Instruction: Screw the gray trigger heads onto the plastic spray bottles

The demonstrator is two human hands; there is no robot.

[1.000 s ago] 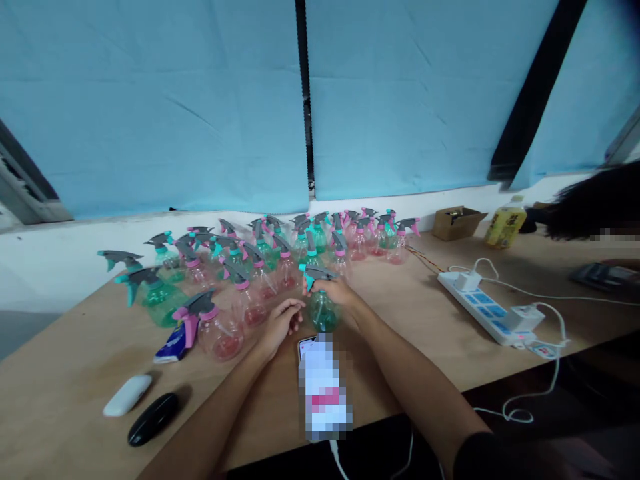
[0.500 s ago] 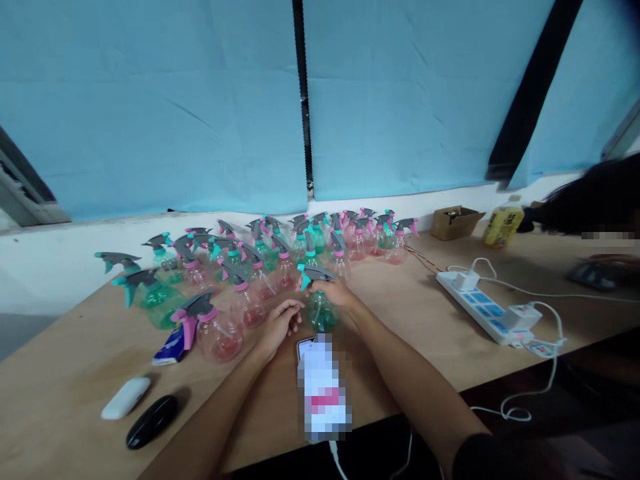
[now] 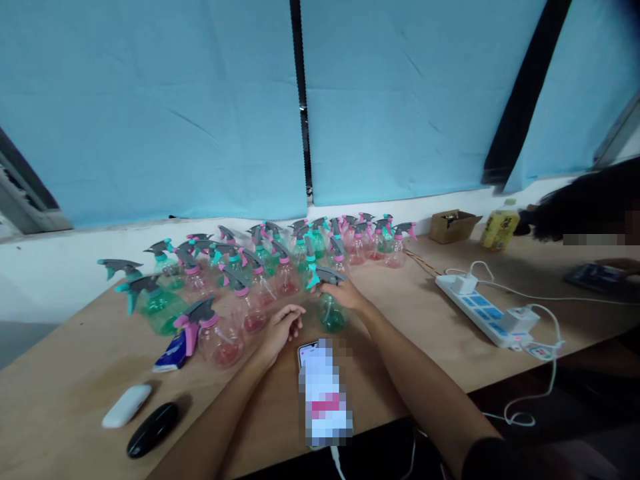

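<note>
My right hand [image 3: 344, 293] is wrapped round the neck of a green spray bottle [image 3: 332, 316], just under its grey head with a turquoise trigger. The bottle is upright, close behind a phone [image 3: 327, 393] lying on the table. My left hand [image 3: 284, 329] is to the left of that bottle, apart from it, with loosely bent fingers and nothing in them. Nearest to it on the left is a pink spray bottle [image 3: 253, 319]. Several more pink and green spray bottles stand crowded behind both hands.
On the left lie a blue packet [image 3: 170, 353], a white case [image 3: 127, 405] and a black oval object [image 3: 153, 430]. To the right are a power strip [image 3: 480, 312] with white cables, a cardboard box [image 3: 453, 227] and a yellow drink bottle [image 3: 500, 225]. Another person leans in at the far right.
My right hand has shifted a little to the right with the green spray bottle. My left hand has stayed in nearly the same place.
</note>
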